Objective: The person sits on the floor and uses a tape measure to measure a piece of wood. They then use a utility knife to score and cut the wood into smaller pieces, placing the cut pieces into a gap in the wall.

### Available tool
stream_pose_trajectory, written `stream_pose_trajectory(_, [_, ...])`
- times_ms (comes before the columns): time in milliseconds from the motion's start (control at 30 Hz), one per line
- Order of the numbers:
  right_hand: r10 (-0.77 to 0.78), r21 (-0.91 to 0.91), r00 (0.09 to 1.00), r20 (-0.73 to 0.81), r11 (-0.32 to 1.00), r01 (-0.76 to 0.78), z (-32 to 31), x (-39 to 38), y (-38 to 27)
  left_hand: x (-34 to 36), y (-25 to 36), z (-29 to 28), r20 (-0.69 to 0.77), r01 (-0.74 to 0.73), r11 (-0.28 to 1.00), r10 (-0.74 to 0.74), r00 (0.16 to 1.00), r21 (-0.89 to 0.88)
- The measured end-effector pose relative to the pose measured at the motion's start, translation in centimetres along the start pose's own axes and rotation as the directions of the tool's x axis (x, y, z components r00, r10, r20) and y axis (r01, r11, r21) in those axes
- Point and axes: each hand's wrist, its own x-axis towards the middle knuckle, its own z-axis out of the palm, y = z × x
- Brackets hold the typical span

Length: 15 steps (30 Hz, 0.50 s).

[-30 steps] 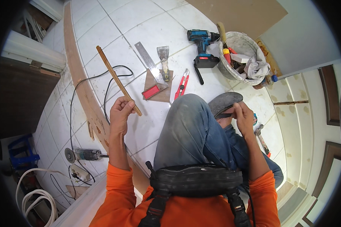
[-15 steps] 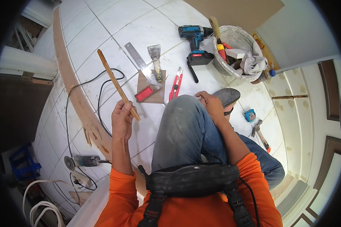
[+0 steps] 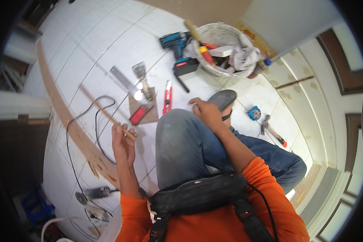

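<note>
Across a white tiled floor (image 3: 137, 46), seen from just above the worker, a person in an orange long-sleeved top and blue jeans (image 3: 191, 143) sits with one knee raised. Away to the left a long, flat, brown wooden plank (image 3: 83, 148) lies on the tiles. Ahead and to the right stands a round, pale, plaster-smeared bucket (image 3: 218, 72) with tools and a cloth inside; just left of it rests a blue and black cordless drill (image 3: 175, 41).

Left of the raised knee is a slim, light-brown wooden stick (image 3: 105, 113), slightly blurred, in the left hand (image 3: 124, 148). The fingers grasp it close to its near end, and a short stub pokes out past them toward the knee. From there its long axis slants forward and left, in line with neither forearm, crossing in view above a looped black cable (image 3: 97, 125). I cannot tell whether its far tip touches anything.

The left hand is plainly the nearer, already on the wood. The right hand (image 3: 205, 113) is well apart from it, across the knee to the right and a little farther forward, its fingers loosely curled; whether they pinch something small I cannot tell. Between the hands, farther forward, lies a red utility knife (image 3: 167, 98).
</note>
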Motion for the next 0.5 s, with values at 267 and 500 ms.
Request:
stream_pose_trajectory(267, [-0.054,0.256,0.959,-0.280,0.958,0.129,-3.6,-2.1,-3.0,0.3,0.3,-0.9,0.249,0.034,0.980,0.017,0.968,-0.198])
stream_pose_trajectory(500, [0.047,0.242,0.956,-0.290,0.970,0.026,-6.8,-7.0,-0.8,-0.8,-0.1,1.5,0.175,-0.047,0.991,0.025,0.984,0.123])
